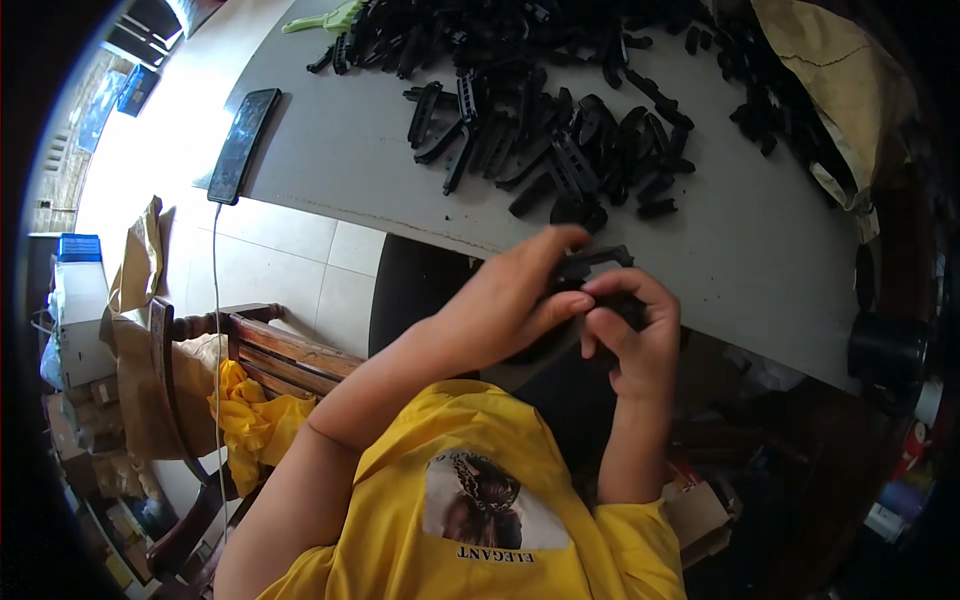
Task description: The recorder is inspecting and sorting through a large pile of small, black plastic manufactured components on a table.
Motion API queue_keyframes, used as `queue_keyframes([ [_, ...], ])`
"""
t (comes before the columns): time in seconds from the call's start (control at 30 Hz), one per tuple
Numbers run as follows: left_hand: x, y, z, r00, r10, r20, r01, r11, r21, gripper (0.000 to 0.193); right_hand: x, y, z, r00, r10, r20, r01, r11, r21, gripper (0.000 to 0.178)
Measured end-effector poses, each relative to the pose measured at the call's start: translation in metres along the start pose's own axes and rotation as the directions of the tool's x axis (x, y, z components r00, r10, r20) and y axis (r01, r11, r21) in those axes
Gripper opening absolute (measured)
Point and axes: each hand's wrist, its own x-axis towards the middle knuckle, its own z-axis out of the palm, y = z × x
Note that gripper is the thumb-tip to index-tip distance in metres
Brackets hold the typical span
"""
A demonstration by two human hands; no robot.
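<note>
My left hand (522, 285) is closed around a black plastic part (606, 256) at the near edge of the table, its thumb pointing right. Close against it, my right hand (642, 330) has its fingers curled and its thumb and forefinger pinched at the lower end of the dark piece. Whether one part or two lie between the hands cannot be made out, as the fingers cover much of it. Just beyond them, a heap of similar black plastic parts (570, 160) lies loose on the grey table (340, 150).
A larger black pile (450, 30) spreads along the far side, beside a light green tool (325, 20). On the left edge rests a phone (243, 145) with a white cable. Brown paper (830, 80) lies at the far right. A wooden chair (285, 350) with yellow cloth stands left.
</note>
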Motion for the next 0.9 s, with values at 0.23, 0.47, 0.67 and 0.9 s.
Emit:
queue_keyframes([
  [0.23, -0.005, 0.007, -0.003, 0.989, -0.080, 0.125, 0.079, 0.997, 0.011, 0.052, -0.007, 0.003, 0.016, 0.966, -0.151, -0.211, 0.168, 0.984, 0.066, 0.015],
  [0.47, -0.014, 0.004, 0.004, 0.973, -0.049, 0.225, 0.073, 0.992, -0.100, 0.050, -0.020, 0.007, 0.019, 0.940, -0.211, -0.270, 0.212, 0.977, -0.025, 0.017],
  [0.67, -0.027, 0.003, 0.001, 0.980, -0.015, 0.198, 0.056, 0.977, -0.207, 0.037, -0.021, 0.006, 0.015, 0.982, -0.047, -0.185, 0.065, 0.994, 0.090, 0.048],
  [0.9, -0.042, -0.004, 0.011, 0.966, -0.064, 0.250, 0.136, 0.949, -0.283, 0.028, -0.033, 0.023, 0.005, 0.973, 0.061, -0.223, -0.069, 0.997, -0.027, 0.031],
])
